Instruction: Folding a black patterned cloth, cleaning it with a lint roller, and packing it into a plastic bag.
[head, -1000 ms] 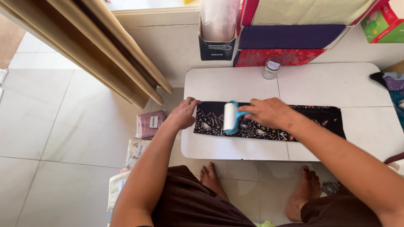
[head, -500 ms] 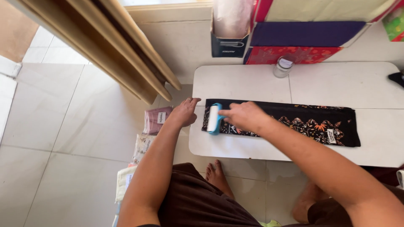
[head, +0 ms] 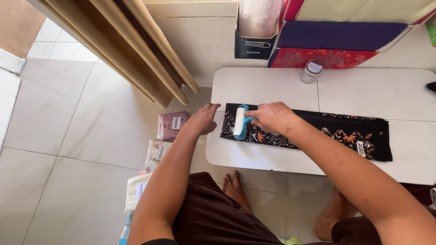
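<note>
A long folded black cloth (head: 336,131) with orange and white floral print lies across a low white table (head: 363,90). My right hand (head: 271,117) grips the blue handle of a white lint roller (head: 239,121), which rests on the cloth's left end. My left hand (head: 204,119) presses flat on the table's left edge, fingers touching the cloth's end. A small tag shows on the cloth near its right end.
A small glass jar (head: 311,71) stands at the table's back. Behind it lie stacked purple and red fabrics (head: 336,45) and a dark box (head: 254,43). Folded packaged cloths (head: 171,126) line the tiled floor left of the table. Wooden slats (head: 136,50) lean at the upper left.
The roller and my right hand have moved left along the cloth to its left end. My left hand stays at the table's left edge. The view has shifted slightly.
</note>
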